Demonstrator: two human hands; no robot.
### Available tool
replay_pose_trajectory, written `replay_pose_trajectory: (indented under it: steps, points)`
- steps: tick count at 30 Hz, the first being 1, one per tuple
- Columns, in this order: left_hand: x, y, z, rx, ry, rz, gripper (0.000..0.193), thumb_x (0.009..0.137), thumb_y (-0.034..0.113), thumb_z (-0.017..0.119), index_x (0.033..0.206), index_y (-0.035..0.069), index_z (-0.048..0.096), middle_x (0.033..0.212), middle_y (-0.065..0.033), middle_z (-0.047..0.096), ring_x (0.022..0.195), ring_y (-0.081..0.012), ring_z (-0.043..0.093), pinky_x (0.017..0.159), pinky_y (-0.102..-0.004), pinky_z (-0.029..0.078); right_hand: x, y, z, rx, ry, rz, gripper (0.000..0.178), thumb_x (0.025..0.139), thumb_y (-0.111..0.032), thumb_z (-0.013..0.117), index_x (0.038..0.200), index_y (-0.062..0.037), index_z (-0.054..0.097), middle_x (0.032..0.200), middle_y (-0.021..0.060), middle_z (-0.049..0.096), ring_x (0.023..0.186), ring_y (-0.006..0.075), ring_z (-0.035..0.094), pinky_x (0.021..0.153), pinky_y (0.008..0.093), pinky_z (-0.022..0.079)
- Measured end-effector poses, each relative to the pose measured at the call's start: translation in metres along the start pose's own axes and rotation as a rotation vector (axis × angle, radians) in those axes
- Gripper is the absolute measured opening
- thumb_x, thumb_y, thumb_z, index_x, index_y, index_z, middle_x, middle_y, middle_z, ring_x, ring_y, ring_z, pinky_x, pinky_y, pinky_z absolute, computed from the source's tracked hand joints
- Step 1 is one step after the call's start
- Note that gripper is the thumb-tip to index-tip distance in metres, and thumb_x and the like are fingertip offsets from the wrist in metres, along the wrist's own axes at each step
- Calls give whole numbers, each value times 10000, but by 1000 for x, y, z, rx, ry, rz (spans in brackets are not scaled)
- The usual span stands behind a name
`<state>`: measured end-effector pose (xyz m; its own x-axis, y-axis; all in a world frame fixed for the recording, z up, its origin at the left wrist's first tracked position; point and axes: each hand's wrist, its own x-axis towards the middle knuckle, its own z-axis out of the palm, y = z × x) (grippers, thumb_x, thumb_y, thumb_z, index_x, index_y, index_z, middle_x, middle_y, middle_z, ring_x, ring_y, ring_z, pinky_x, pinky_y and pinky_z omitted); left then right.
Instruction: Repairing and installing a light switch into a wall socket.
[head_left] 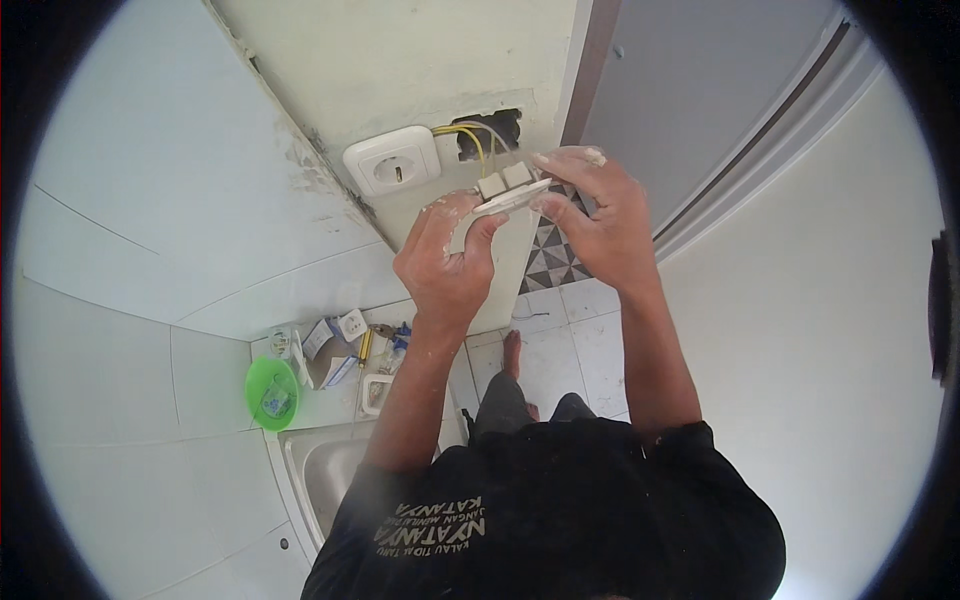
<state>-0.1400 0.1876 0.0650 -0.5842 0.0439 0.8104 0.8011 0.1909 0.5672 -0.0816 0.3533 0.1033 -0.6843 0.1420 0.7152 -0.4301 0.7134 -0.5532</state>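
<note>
Head view: a white switch unit [505, 190] is held up in front of the wall [420, 70], between both hands. The left hand [448, 262] is curled around the unit's lower left end, fingers closed on it from below. The right hand [590, 215] is clasped on the unit's right end, with the thumb under the plate edge and the fingers arched over the top. Yellow and pale wires [472, 140] are seen running from the back of the unit into a rough hole [492, 132] in the wall just above it. A white socket [392, 160] is mounted on the wall just left of the hole, apart from the hands. A grey door [700, 90] is seen to the right of the hole.

Lower down, a counter [330, 405] is visible beside a steel sink [325, 470]. On the counter a green bowl [270, 392] is set at the left, with small white parts and packets [335, 345] lying near it; a yellow-handled tool [365, 347] is lying among them. Floor tiles [560, 340] are seen below the hands, patterned ones nearer the door, and a bare foot [512, 355] is placed on the plain ones. Whitish dust is seen on both hands.
</note>
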Motion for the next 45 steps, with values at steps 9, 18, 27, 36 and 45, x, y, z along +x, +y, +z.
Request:
replay_pose_trajectory:
  steps: [9,18,27,36,45]
  points:
    - [25,-4,-30,-241,-290,-247,167,741,8,779,894,19,714,860,-133,716,757,-240,701,679,-313,545,-12,10,18,27,160,84,283,794,-208,778,1017,-48,708,961,119,706,863,277,668,802,354,526]
    - [74,-26,-17,545,-97,429,200,643,120,818,780,242,736,1209,34,629,1263,-244,457,1113,-457,297,-13,19,26,225,214,136,264,824,-169,758,1015,-6,678,969,131,696,827,211,677,764,306,537]
    - [113,-12,-8,546,-71,611,258,527,191,874,650,219,649,1375,-32,478,1376,-360,316,1126,-623,178,-12,23,34,433,193,294,279,890,-177,719,1076,16,638,1015,112,670,866,143,652,794,280,544]
    - [122,1,-10,689,-195,567,503,495,230,936,898,191,638,1429,-118,297,1388,-427,223,1096,-600,226,-15,29,44,665,192,292,316,881,-114,724,1137,30,609,1114,106,603,995,147,610,809,261,546]
    - [122,4,-3,649,-150,533,518,486,184,936,899,167,624,1423,-136,270,1362,-450,184,1094,-574,220,-14,21,54,727,264,318,344,825,7,744,1143,50,619,1131,117,608,1008,167,599,891,293,494]
